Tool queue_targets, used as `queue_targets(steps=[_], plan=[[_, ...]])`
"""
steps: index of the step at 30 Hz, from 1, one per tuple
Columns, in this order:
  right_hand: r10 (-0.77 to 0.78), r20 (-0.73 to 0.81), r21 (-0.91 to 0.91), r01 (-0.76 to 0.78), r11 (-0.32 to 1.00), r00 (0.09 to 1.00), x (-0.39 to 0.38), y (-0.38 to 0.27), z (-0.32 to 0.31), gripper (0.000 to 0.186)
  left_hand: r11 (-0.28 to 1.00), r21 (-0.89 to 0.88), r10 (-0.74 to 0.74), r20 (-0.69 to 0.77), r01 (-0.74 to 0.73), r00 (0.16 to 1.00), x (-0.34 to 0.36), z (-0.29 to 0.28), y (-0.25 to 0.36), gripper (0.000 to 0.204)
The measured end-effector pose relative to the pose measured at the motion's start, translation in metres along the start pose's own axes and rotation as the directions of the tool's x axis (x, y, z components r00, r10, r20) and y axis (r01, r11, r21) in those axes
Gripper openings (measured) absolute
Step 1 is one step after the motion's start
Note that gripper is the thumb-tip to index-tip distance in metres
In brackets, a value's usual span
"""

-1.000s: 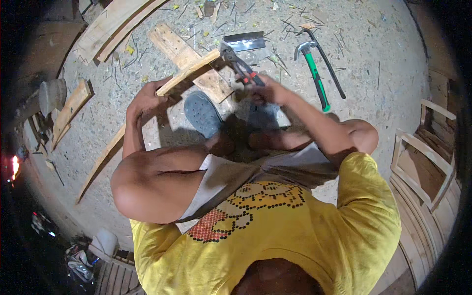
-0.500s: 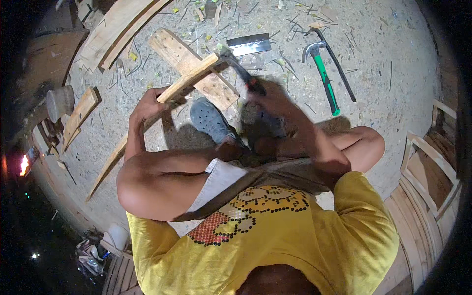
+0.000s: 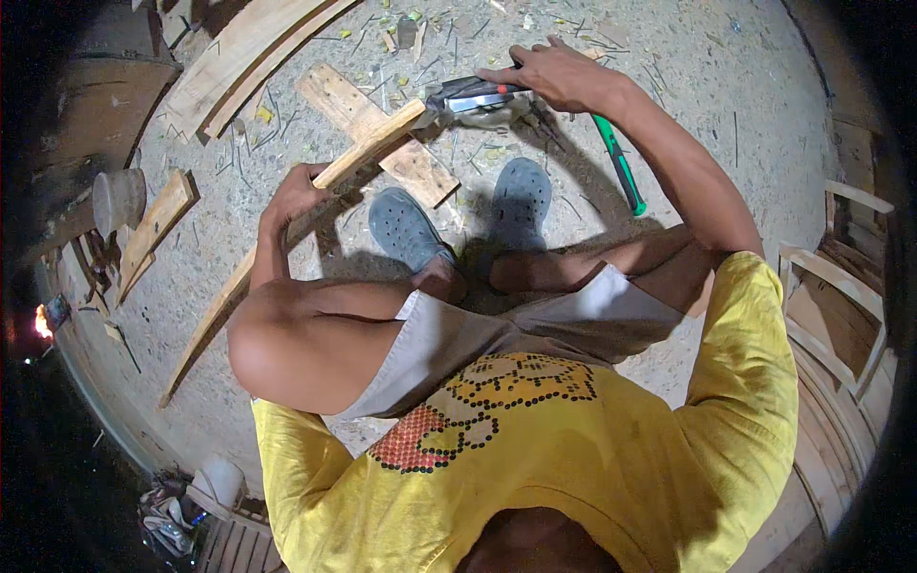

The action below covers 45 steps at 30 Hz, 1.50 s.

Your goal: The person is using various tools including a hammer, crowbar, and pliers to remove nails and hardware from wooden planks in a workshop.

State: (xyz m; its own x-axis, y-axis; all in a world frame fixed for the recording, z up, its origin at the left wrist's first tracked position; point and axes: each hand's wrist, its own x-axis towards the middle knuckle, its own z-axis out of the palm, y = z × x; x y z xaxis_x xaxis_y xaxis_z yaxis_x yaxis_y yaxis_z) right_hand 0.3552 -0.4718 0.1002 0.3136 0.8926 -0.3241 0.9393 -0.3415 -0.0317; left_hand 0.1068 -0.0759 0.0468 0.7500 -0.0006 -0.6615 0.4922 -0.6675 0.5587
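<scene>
My left hand (image 3: 294,198) is closed around a long, slightly curved wooden strip (image 3: 377,141). The strip slants across a short board (image 3: 425,170) with small holes in it, which lies on the floor. At the strip's far end is the dark head of a pliers-like tool with black and red handles (image 3: 457,91). My right hand (image 3: 564,76) grips those handles, some fingers partly stretched along them. Behind the tool lies a shiny flat metal blade (image 3: 476,103), partly covered. A green-handled hammer (image 3: 621,167) lies below my right forearm, its head hidden.
Nails and chips litter the concrete floor. Curved planks (image 3: 250,59) lie at the far left, near a round container (image 3: 119,199) and a wood piece (image 3: 155,229). Wooden frames (image 3: 833,310) stand at right. My shoes (image 3: 406,229) flank the space just below the board.
My right hand has swung outward and away to the far right, turning the tool's handles from slanting toward me to nearly level. The left hand and strip stay almost still.
</scene>
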Motion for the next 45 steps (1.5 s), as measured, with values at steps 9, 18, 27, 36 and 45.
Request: queue_targets(steps=[9, 18, 27, 36, 45], plan=[[-0.031, 0.01, -0.112, 0.032, 0.993, 0.999, 0.009, -0.001, 0.009, 0.073, 0.998, 0.066, -0.012, -0.002, 0.012, 1.0, 0.0, -0.001, 0.001, 0.049], [-0.076, -0.092, -0.005, 0.075, 0.997, 0.993, 0.019, 0.009, 0.034, 0.072, 1.0, 0.012, 0.002, -0.014, -0.002, 1.0, -0.005, -0.005, 0.016, 0.049], [-0.073, -0.068, 0.176, 0.084, 0.981, 0.995, 0.034, 0.016, 0.056, 0.08, 0.999, 0.036, -0.016, 0.047, 0.015, 0.999, 0.006, -0.013, 0.004, 0.049], [0.407, -0.306, 0.867, 0.075, 0.493, 0.861, 0.047, -0.124, 0.16, 0.07, 0.979, -0.116, -0.176, -0.048, 0.17, 0.983, 0.005, -0.021, -0.014, 0.053], [0.43, -0.196, 0.796, -0.113, 0.594, 0.881, 0.026, -0.103, 0.143, 0.069, 0.981, -0.154, -0.14, -0.151, 0.116, 0.979, 0.026, -0.021, -0.016, 0.058]])
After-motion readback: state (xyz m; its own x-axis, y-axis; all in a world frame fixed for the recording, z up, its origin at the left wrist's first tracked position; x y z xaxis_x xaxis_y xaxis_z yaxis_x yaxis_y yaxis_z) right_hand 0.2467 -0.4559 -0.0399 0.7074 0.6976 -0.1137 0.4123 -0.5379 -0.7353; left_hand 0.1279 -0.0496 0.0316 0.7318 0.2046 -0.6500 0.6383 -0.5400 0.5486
